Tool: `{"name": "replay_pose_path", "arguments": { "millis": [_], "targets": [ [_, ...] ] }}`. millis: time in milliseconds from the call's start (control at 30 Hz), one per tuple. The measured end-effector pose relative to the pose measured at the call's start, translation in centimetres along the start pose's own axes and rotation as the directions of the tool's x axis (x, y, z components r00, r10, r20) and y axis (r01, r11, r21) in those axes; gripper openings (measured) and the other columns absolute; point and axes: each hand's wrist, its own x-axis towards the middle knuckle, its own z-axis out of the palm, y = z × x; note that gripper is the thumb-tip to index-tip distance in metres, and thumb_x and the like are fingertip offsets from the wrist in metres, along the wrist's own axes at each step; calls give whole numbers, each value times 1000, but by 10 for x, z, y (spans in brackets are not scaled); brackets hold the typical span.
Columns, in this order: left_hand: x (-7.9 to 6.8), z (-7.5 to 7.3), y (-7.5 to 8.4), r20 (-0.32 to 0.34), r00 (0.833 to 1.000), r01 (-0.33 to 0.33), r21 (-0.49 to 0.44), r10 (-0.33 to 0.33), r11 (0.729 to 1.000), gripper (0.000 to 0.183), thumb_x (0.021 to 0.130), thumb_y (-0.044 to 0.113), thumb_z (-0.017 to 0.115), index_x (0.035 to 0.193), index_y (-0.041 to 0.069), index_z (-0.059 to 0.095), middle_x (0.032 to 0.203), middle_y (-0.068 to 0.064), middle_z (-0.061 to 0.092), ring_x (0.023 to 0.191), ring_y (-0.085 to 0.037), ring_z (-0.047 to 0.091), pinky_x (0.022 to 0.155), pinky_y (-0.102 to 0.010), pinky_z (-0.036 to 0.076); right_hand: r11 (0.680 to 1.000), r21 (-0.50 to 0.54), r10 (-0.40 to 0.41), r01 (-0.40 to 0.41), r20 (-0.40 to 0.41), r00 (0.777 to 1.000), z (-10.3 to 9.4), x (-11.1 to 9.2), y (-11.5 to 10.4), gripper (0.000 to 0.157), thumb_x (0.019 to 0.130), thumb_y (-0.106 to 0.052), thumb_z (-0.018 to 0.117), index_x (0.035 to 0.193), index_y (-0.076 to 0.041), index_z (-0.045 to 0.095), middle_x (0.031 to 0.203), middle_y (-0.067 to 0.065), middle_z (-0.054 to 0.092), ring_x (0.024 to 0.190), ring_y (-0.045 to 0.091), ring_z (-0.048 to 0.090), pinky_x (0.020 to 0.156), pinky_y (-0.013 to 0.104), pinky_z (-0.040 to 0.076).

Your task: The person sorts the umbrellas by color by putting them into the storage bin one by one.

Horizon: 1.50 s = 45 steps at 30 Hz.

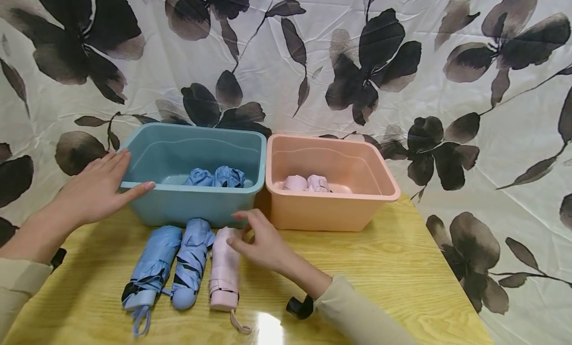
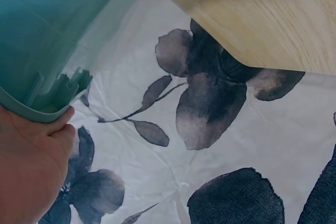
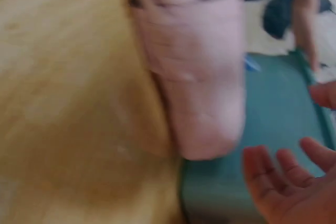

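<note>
My left hand [image 1: 96, 188] lies with straight fingers on the left rim of a teal bin [image 1: 196, 203]; the left wrist view shows the fingers at that rim. Beside the top end of a folded pink umbrella [image 1: 224, 270], my right hand [image 1: 265, 243] hovers with fingers loosely bent and spread. In the right wrist view a gap shows between those fingers [image 3: 260, 174] and the pink umbrella [image 3: 197, 77]. Two folded blue umbrellas, one with a strap [image 1: 156, 258] and one with a rounded handle [image 1: 191, 265], lie to its left on the table.
Inside the teal bin sit two blue bundles [image 1: 229, 176]. A peach bin [image 1: 321, 213] stands against its right side, with two pale pink bundles [image 1: 295, 182] in it. A floral cloth [image 1: 313, 97] hangs behind the wooden table [image 1: 380, 265].
</note>
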Motion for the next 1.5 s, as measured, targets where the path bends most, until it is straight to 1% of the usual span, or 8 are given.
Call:
{"name": "replay_pose_path", "arguments": {
  "millis": [100, 200, 533, 767, 900, 1033, 1233, 1500],
  "targets": [
    [1, 0, 0, 5, 1000, -2, 0, 2, 1000, 103, 104, 60, 49, 158, -18, 9, 164, -40, 9, 153, -58, 9, 124, -67, 5, 988, -146, 65, -46, 131, 989, 11, -3, 6, 65, 96, -38, 75, 150, -12, 51, 146, 11, 47, 114, 21, 61, 95, 28, 54],
    [2, 1, 1, 9, 1000, -3, 1, 3, 1000, 103, 104, 60, 49, 158, -18, 10, 164, -40, 10, 152, -58, 9, 124, -68, 6, 970, -232, 115, -69, 191, 975, 20, -4, 10, 77, 92, -48, 77, 156, -16, 46, 154, 10, 40, 127, 21, 56, 104, 29, 49],
    [0, 0, 0, 12, 1000, 4, 2, -4, 1000, 103, 104, 61, 49, 158, -18, 9, 164, -41, 9, 152, -58, 9, 123, -69, 7, 948, -296, 195, -117, 249, 949, 32, 4, 10, 96, 88, -62, 75, 165, -26, 31, 157, 12, 43, 135, 24, 51, 108, 35, 48],
    [0, 1, 0, 3, 1000, 0, 5, 0, 1000, 103, 104, 61, 49, 158, -18, 9, 164, -41, 11, 152, -58, 10, 123, -69, 7, 925, -368, 199, -98, 247, 948, 43, 12, 3, 98, 84, -68, 75, 165, -31, 32, 153, 11, 45, 132, 24, 54, 104, 33, 51],
    [-1, 1, 0, -6, 1000, 0, 9, 0, 1000, 103, 104, 60, 50, 158, -18, 11, 163, -42, 12, 152, -58, 11, 123, -69, 7, 940, -319, 200, -123, 219, 955, 50, 14, -1, 99, 81, -63, 82, 163, -31, 36, 151, 13, 43, 119, 21, 59, 95, 29, 52],
    [0, 1, 0, -5, 1000, 3, 8, -3, 1000, 103, 104, 61, 50, 158, -18, 10, 163, -42, 12, 152, -59, 11, 123, -69, 7, 968, -184, 204, -171, 180, 962, 55, 14, -1, 99, 76, -51, 91, 159, -31, 43, 149, 11, 41, 112, 15, 56, 93, 26, 50],
    [1, 1, 1, -7, 1000, 0, 9, 0, 1000, 103, 104, 61, 50, 158, -18, 10, 163, -42, 12, 152, -58, 11, 123, -69, 7, 979, -14, 204, -204, 142, 969, 56, 13, 5, 95, 70, -34, 98, 152, -31, 51, 144, 6, 41, 115, 14, 52, 97, 27, 47],
    [2, 0, 1, 0, 1000, 10, 4, -10, 1000, 104, 103, 61, 49, 157, -19, 10, 162, -43, 12, 151, -60, 11, 122, -70, 7, 982, 87, 156, -166, 113, 981, 50, 6, 1, 97, 67, -20, 100, 150, -34, 52, 141, 1, 40, 117, 11, 49, 98, 25, 46]
  ]
}}
